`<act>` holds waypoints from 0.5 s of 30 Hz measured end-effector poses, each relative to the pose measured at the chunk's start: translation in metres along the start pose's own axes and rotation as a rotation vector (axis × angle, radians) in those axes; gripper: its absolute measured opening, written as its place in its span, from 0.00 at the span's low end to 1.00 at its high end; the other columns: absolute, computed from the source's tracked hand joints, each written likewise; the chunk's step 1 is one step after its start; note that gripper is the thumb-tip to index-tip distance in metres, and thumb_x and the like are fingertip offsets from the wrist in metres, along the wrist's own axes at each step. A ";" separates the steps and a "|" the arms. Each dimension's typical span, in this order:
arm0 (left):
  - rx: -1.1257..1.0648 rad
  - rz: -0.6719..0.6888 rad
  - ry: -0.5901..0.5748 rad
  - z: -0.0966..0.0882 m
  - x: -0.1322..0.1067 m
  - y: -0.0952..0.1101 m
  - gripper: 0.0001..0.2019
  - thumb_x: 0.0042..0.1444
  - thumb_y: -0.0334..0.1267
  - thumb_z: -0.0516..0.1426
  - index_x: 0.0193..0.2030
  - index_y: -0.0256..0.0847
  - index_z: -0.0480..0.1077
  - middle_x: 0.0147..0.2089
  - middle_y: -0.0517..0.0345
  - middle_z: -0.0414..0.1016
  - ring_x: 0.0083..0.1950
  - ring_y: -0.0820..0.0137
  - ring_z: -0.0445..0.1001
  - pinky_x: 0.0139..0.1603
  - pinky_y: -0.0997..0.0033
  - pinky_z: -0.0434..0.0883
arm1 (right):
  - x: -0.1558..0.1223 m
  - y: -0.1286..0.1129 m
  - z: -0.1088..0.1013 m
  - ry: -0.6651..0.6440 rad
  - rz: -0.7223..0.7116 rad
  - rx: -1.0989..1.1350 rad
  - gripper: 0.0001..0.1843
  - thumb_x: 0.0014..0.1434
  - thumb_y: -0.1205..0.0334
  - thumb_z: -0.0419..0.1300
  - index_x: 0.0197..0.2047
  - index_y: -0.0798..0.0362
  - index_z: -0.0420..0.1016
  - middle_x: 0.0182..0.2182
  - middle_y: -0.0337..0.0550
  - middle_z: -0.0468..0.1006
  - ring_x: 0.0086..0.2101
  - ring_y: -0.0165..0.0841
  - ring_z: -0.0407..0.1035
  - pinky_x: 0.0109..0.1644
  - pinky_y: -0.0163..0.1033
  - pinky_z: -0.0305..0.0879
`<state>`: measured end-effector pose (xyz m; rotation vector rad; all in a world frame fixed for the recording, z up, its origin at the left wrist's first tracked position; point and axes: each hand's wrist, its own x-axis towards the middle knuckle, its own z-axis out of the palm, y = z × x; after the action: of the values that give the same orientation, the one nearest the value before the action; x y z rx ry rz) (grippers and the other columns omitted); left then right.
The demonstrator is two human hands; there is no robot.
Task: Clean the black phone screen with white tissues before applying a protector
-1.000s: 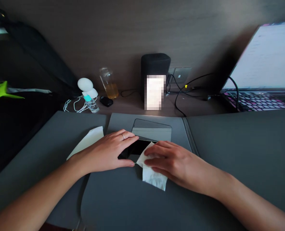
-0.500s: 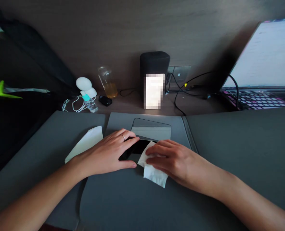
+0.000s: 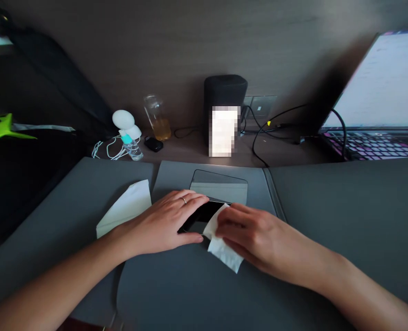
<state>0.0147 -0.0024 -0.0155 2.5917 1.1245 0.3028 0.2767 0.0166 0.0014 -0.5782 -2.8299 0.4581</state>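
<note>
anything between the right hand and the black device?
Yes: the white wipe held in the right hand sits between it and the black device. The left hand spans the device's left end, not in between.

Left hand (image 3: 162, 220): bare, with slim fingers (image 3: 197, 201) as I see it over the feed
Ring (image 3: 184, 201): one thin, smooth, silvery band, worn on a left-hand finger; finer detail is too small for me to read
Left forearm (image 3: 76, 271): bare, slender, widening toward the near left
Right hand (image 3: 255, 230): bare, its back smooth and its knuckles rounded from where I watch
Right forearm (image 3: 345, 276): bare, long and smooth in outline
</note>
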 end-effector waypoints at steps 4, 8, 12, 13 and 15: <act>-0.010 0.001 0.004 -0.001 -0.001 0.000 0.31 0.62 0.46 0.59 0.68 0.44 0.54 0.65 0.49 0.65 0.66 0.55 0.61 0.65 0.55 0.63 | 0.001 0.000 -0.002 0.011 0.054 0.032 0.11 0.67 0.69 0.52 0.45 0.54 0.75 0.41 0.47 0.73 0.43 0.36 0.68 0.46 0.44 0.66; -0.022 0.018 0.006 -0.001 0.000 0.000 0.31 0.62 0.45 0.59 0.68 0.47 0.53 0.66 0.51 0.64 0.67 0.55 0.61 0.65 0.55 0.63 | 0.002 -0.003 0.000 -0.011 0.069 0.000 0.10 0.63 0.71 0.54 0.46 0.55 0.73 0.41 0.48 0.71 0.42 0.37 0.67 0.46 0.44 0.66; -0.028 0.015 0.001 -0.003 0.000 0.001 0.30 0.62 0.44 0.59 0.68 0.47 0.53 0.66 0.52 0.64 0.66 0.56 0.61 0.65 0.56 0.63 | 0.002 -0.001 0.001 -0.053 0.069 0.022 0.09 0.61 0.73 0.55 0.43 0.53 0.72 0.40 0.46 0.70 0.42 0.37 0.66 0.47 0.43 0.65; -0.025 0.014 -0.003 -0.004 0.000 0.001 0.30 0.63 0.44 0.59 0.68 0.47 0.53 0.66 0.51 0.64 0.66 0.56 0.61 0.65 0.56 0.63 | 0.002 0.000 0.001 -0.043 0.091 0.016 0.09 0.61 0.74 0.55 0.42 0.53 0.72 0.40 0.46 0.70 0.42 0.37 0.66 0.46 0.43 0.65; -0.023 0.016 -0.010 -0.005 0.000 0.003 0.29 0.63 0.43 0.59 0.67 0.47 0.54 0.66 0.51 0.64 0.67 0.57 0.61 0.65 0.56 0.63 | 0.002 0.002 0.001 -0.026 0.109 0.002 0.09 0.61 0.74 0.54 0.41 0.54 0.71 0.40 0.46 0.69 0.41 0.36 0.65 0.45 0.43 0.64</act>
<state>0.0151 -0.0031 -0.0101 2.5802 1.0911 0.3045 0.2751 0.0187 0.0005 -0.7335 -2.8319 0.4916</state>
